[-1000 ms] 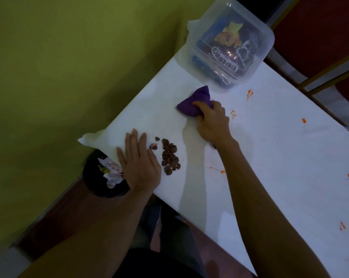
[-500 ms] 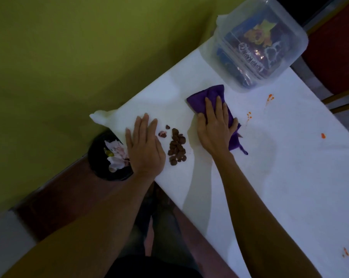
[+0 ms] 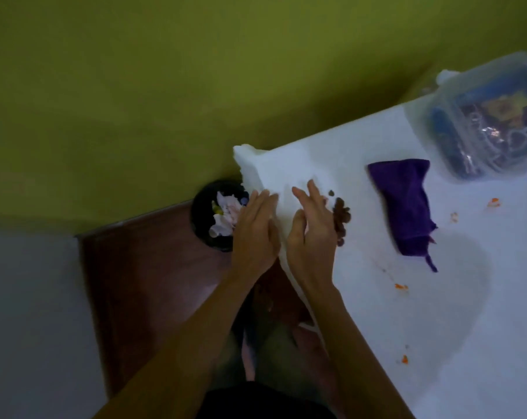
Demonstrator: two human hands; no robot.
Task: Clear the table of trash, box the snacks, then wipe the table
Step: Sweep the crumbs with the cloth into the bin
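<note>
**Snacks boxed, crumbs and stains left**

The clear plastic box [image 3: 492, 116] sits at the far corner of the white table [image 3: 377, 322] with snack packets inside, so boxing looks done. The round black bin [image 3: 198, 220] below the table's corner holds crumpled wrappers, so the larger trash seems cleared.

A small pile of brown crumbs [image 3: 344, 217] remains near the table's edge. It touches the right hand [image 3: 312, 234], whose fingers are nearly straight and grip nothing that shows, set edge-on as if to sweep. The left hand [image 3: 256, 234] is open at the table's edge just beside the bin, likely to catch them.

The folded purple cloth [image 3: 407, 207] lies loose on the table, touched by neither hand. Orange spots [image 3: 401, 286] dot the surface — most of the wiping appears left.
</note>
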